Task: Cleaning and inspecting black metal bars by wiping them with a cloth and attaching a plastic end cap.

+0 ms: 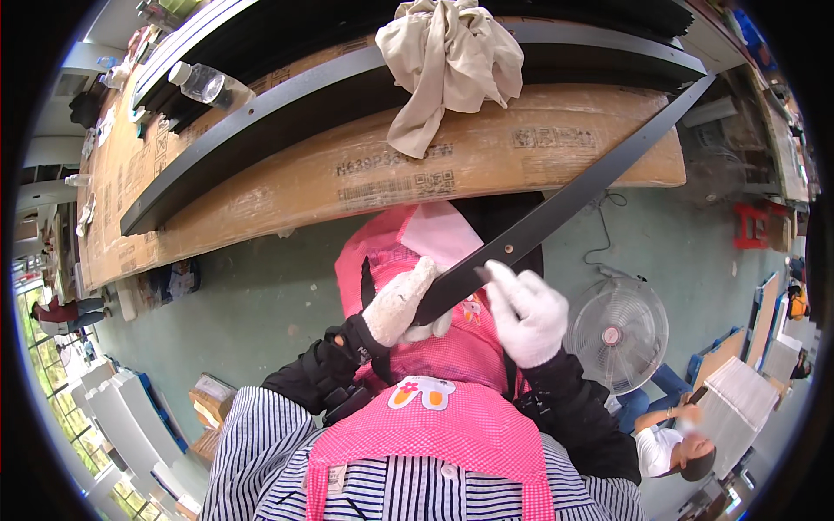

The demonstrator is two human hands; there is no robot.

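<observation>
A long black bar (580,193) with a hole in it slants from my lap up to the far right, its far end by the corner of the cardboard-covered bench. My left hand (398,306), in a white glove, is wrapped round the bar's near end. On the bar's right side is my right hand (530,321), also white-gloved, with its fingers curled together. A small dark piece shows at those fingertips, too small to name. Another black bar (287,102) lies lengthwise on the cardboard (287,204), with a crumpled beige cloth (452,52) draped over it.
A clear plastic bottle (207,85) lies at the bench's left. On the right stand a floor fan (617,337) and a red stool (752,227). A person in a white shirt (658,447) sits at the lower right. Cardboard boxes (211,404) stand at the lower left.
</observation>
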